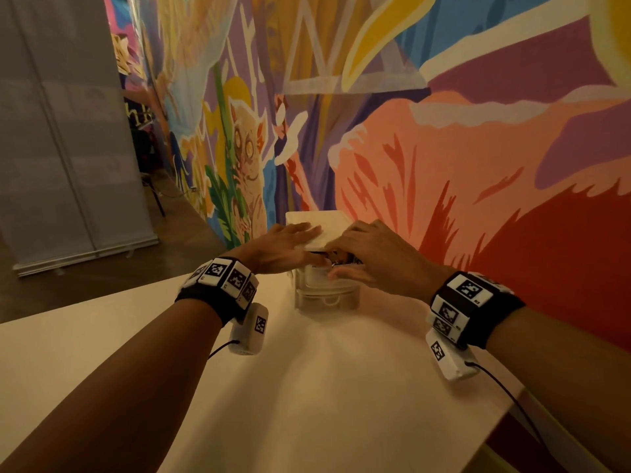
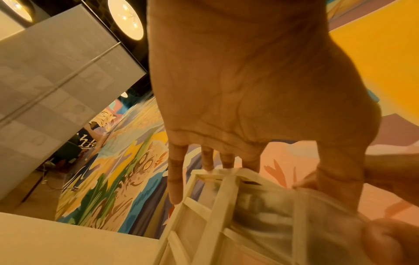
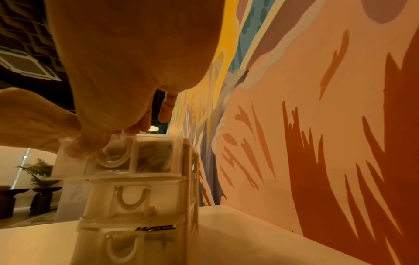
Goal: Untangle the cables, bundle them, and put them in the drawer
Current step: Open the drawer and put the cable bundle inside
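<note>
Step in hand, as judged: closing the top drawer on the stowed cables.

Left hand [image 1: 286,245]: fingers straight and spread, lying flat on the lid of the drawer unit [image 1: 326,295], holding nothing. Keep it pressing down so that the small unit does not slide away across the worktop [image 1: 307,387] when you push.

Right hand [image 1: 372,259]: fingers bent over the front of the top drawer [image 3: 136,157], thumb low against its face. Whether it grips or merely pushes, you cannot tell. Push straight toward the far wall, evenly, and check that no loop pokes over the rim before the drawer seats.

Cables [image 3: 153,157]: a dark mass inside the top drawer, seen through its clear front.

Views: head view shows both hands meeting at the unit but little of the contents. Left wrist view shows the straight fingers on the lid; the drawer is blurred. Right wrist view alone shows three stacked drawers with U-shaped handles.
</note>
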A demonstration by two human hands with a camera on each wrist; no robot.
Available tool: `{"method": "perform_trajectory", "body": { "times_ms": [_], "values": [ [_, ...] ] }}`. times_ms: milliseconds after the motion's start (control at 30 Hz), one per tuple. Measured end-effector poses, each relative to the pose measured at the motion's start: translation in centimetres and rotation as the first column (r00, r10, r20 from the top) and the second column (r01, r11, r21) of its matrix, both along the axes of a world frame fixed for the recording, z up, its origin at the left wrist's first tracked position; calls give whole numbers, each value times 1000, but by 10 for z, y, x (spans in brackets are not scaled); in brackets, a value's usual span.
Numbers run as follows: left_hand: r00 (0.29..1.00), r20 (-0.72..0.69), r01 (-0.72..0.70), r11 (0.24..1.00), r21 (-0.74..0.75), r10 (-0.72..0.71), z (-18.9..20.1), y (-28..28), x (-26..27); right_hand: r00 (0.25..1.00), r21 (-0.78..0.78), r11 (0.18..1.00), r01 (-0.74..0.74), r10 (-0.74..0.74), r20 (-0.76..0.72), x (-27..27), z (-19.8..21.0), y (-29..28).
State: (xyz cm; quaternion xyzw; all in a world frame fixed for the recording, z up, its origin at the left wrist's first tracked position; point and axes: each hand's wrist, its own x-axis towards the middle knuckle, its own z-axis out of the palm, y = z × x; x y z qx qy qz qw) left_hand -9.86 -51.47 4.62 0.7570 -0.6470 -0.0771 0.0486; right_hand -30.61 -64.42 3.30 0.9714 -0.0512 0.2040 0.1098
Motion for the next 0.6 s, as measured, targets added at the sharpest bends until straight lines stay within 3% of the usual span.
{"method": "perform_trajectory", "body": {
  "times_ms": [167, 300, 467, 600],
  "values": [
    [1000, -18, 25, 999, 27, -25, 3, 3, 1, 1000, -13, 1000, 4, -5, -31, 1, -1, -2],
    [997, -70, -40, 999, -6, 39, -2, 2, 3, 1000, -98, 995, -5, 2, -26, 0, -1, -10],
    [999, -28, -28, 988, -154, 24, -6, 8, 5, 975, 211, 977, -33, -14, 221, -3, -2, -14],
    [972, 148, -103, 897, -429, 182, -21, 5, -1, 962, 422, 906, -25, -93, 257, -11, -4, -24]
  ]
}}
